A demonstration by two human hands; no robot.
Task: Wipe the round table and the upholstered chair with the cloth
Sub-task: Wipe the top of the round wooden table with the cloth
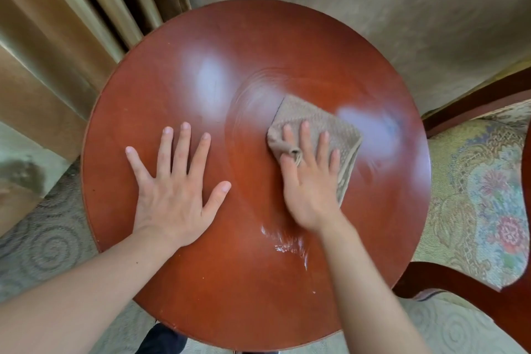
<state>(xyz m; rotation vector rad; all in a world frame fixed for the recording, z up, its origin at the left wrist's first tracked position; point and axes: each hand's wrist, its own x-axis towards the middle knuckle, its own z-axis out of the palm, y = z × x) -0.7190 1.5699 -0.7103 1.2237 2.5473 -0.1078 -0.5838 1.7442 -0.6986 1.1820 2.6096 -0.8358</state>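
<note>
The round table [244, 282] has a glossy red-brown wooden top that fills the middle of the view. A folded beige cloth [321, 123] lies on it right of centre. My right hand [309, 181] presses flat on the cloth, fingers spread, a fold of cloth bunched between thumb and forefinger. My left hand [175, 181] rests flat on the bare wood left of centre, fingers apart, holding nothing. Wet streaks [287, 244] shine near my right wrist. The upholstered chair [474, 195], with floral fabric and a dark wood frame, stands against the table's right side.
Gold-brown curtains [71, 37] hang at the back left. A beige wall [344, 8] runs behind the table. Patterned carpet [43, 244] covers the floor around it. A dark shoe tip [163, 339] shows under the table's near edge.
</note>
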